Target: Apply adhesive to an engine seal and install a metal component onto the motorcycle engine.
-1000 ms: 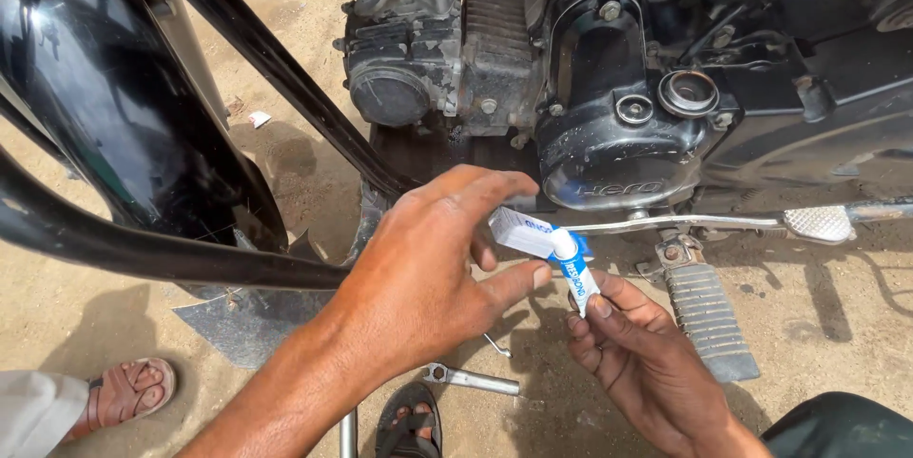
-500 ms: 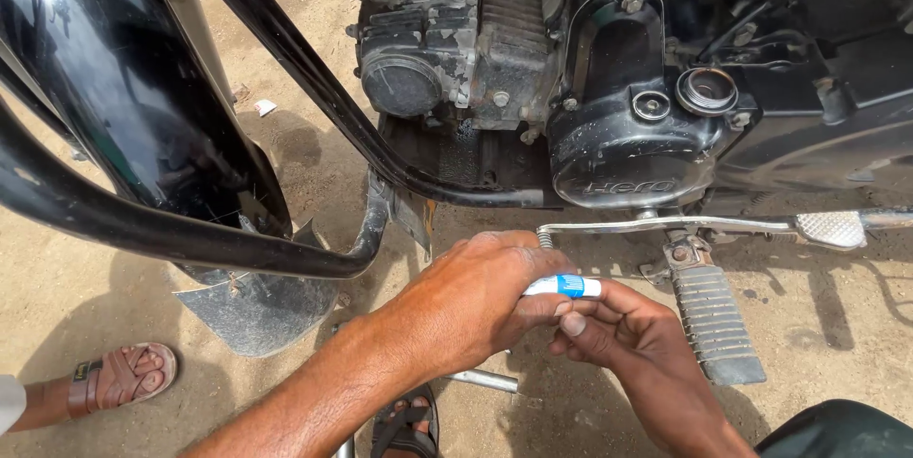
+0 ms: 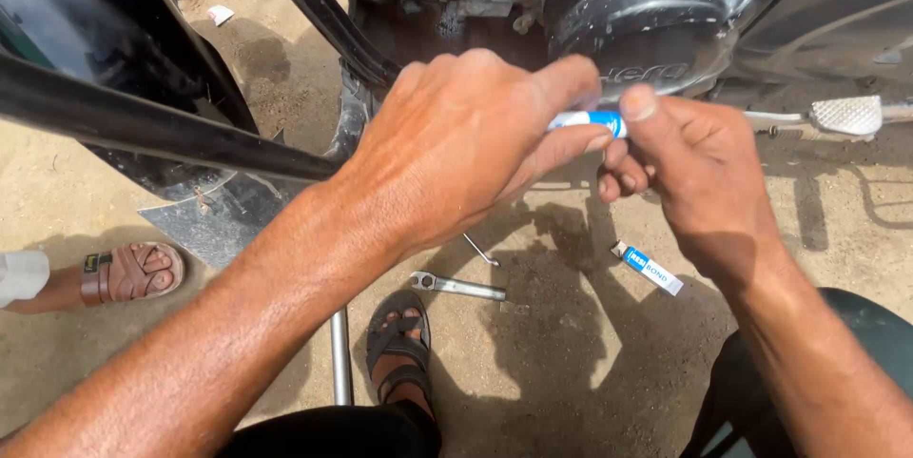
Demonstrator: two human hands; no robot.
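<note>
We pinch a blue-and-white tube (image 3: 588,120) between left hand (image 3: 466,144) and right hand (image 3: 704,173) fingers; a second tube (image 3: 649,269) and spanner (image 3: 458,286) lie on the ground below.

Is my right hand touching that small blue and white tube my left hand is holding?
Touching. The head view shows the right hand with thumb and fingertips pinched on the end of the small tube, which sticks out of the left hand.
</note>
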